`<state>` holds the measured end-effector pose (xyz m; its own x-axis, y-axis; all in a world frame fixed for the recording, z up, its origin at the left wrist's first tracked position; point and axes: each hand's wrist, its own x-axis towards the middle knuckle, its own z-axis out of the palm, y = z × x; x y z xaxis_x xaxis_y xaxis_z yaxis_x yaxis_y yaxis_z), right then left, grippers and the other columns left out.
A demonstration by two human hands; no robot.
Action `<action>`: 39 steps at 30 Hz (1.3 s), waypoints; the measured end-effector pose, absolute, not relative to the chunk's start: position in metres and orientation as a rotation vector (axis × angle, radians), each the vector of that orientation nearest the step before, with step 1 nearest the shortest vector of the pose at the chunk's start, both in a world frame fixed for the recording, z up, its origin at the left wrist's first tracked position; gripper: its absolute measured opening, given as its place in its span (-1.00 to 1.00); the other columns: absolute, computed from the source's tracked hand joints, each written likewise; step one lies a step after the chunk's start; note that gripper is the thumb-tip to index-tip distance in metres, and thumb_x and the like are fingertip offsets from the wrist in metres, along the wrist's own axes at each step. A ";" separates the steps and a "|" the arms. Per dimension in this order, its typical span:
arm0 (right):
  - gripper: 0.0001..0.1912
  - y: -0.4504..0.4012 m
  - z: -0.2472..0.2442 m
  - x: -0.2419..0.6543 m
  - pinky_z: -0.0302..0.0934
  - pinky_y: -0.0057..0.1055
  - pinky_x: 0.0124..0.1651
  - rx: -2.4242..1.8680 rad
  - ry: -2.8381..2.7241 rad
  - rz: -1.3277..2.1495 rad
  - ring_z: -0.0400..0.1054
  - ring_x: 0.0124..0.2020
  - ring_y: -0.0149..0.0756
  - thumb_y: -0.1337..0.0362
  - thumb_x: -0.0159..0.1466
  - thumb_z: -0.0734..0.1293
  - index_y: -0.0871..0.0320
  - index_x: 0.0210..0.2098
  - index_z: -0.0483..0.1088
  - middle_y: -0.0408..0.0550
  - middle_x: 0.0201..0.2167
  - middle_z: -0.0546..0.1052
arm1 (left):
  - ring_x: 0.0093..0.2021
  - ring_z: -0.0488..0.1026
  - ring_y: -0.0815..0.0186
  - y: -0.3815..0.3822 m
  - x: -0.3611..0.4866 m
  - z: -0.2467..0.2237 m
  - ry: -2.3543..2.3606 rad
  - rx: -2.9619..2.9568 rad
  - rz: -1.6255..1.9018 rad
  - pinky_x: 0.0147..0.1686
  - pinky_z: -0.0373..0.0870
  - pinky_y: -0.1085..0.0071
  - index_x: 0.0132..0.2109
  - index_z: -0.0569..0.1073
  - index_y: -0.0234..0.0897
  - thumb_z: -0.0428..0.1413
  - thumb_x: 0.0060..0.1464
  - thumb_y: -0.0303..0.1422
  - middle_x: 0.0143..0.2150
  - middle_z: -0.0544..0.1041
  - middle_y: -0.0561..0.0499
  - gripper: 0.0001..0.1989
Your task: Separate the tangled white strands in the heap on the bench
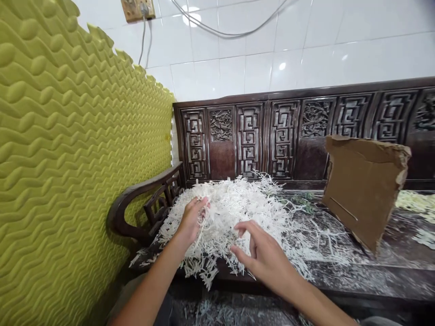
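A heap of thin white shredded strips (231, 213) lies on the seat of a dark wooden bench (360, 267). My left hand (190, 222) rests at the heap's left side, its fingers touching and partly among the strips. Whether those fingers grip any strips is hard to see. My right hand (263, 253) hovers at the heap's near edge with its fingers spread, and nothing shows in it. To the right, a torn brown cardboard sheet (363, 190) stands tilted on the seat, leaning toward the backrest.
The bench has a carved wooden backrest (282, 136) and a curved armrest (136, 199) at the left. A ribbed yellow-green foam panel (68, 136) covers the left wall, above which are white tiles (272, 54). More pale strips (416, 203) lie at the right; others litter the floor.
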<state>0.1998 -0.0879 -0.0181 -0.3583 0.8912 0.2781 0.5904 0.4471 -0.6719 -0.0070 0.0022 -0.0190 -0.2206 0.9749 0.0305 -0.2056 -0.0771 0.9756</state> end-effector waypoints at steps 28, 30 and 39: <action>-0.33 -0.056 -0.018 0.223 0.37 -0.22 -0.37 -1.377 -2.048 0.395 0.34 -0.52 -0.41 0.06 0.19 0.33 0.04 0.25 0.12 0.12 0.25 0.18 | -0.40 0.35 0.41 -0.010 -0.009 -0.016 1.146 1.041 1.499 -0.38 0.24 0.53 -0.21 0.44 -0.31 0.31 -0.19 -0.12 -0.36 0.43 0.06 -0.56; -0.29 -0.056 -0.017 0.217 0.36 -0.21 -0.31 -1.342 -2.105 0.413 0.38 -0.45 -0.34 -0.11 0.21 0.28 0.03 0.25 0.10 0.11 0.20 0.27 | -0.42 0.34 0.41 -0.018 0.003 -0.016 1.095 1.112 1.413 -0.37 0.25 0.51 -0.23 0.43 -0.29 0.26 -0.11 -0.10 -0.39 0.41 0.07 -0.61; -0.60 -0.069 -0.034 0.184 -0.06 -0.44 -0.48 -1.169 -2.389 0.385 0.12 -0.62 -0.45 0.22 0.42 0.05 0.17 -0.52 0.23 -0.15 -0.64 0.32 | -0.41 0.29 0.38 -0.013 0.008 -0.028 1.187 1.307 1.461 -0.36 0.21 0.48 -0.28 0.40 -0.31 0.20 0.01 -0.16 -0.41 0.38 0.05 -0.70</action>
<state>0.1840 -0.0691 -0.0343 -0.5395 0.7969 0.2717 0.6711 0.6019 -0.4328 0.0083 -0.0128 -0.0278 -0.1204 0.9692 0.2147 0.0117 -0.2148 0.9766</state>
